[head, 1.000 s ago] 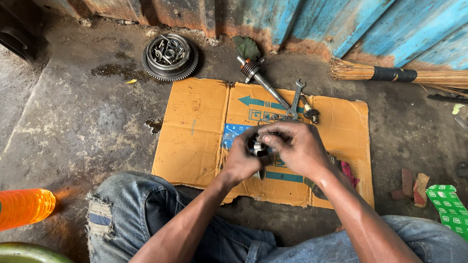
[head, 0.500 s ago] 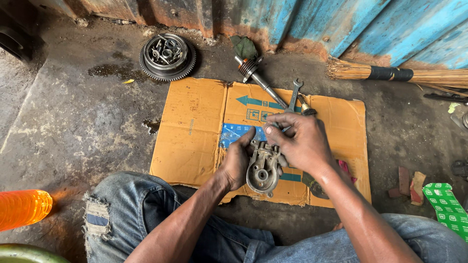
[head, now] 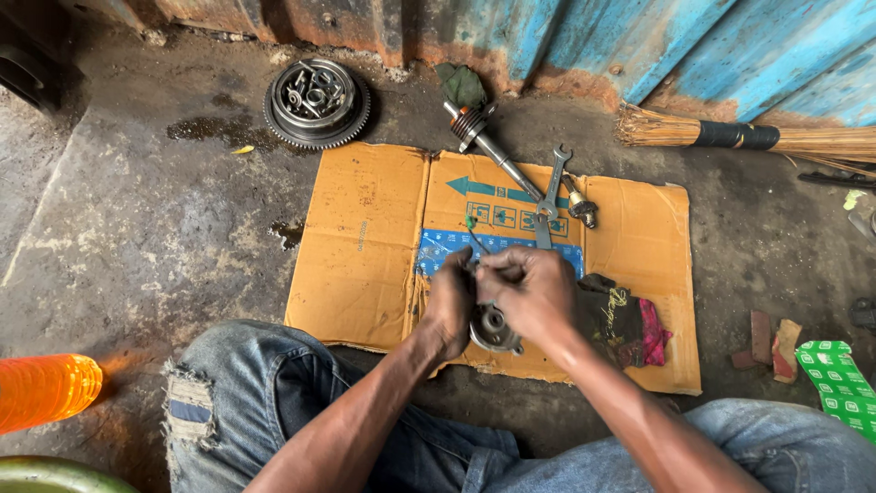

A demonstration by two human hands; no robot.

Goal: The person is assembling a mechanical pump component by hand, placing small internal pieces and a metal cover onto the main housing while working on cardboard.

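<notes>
At the far left I see an orange bottle lying on the concrete floor, and farther back a round toothed gear drum near the rusty blue wall. A flattened sheet of cardboard lies in the middle of the floor. Over its near edge, my left hand wraps around a small round metal part, fingers curled on its left side. My right hand touches the left one above the part, its grip pressed together on something thin; I cannot tell exactly what. Behind the hands, a metal shaft and a wrench rest on the cardboard. Just right of my right hand lies a dark and pink rag. A straw broom lies along the wall, and a green packet sits far right.
</notes>
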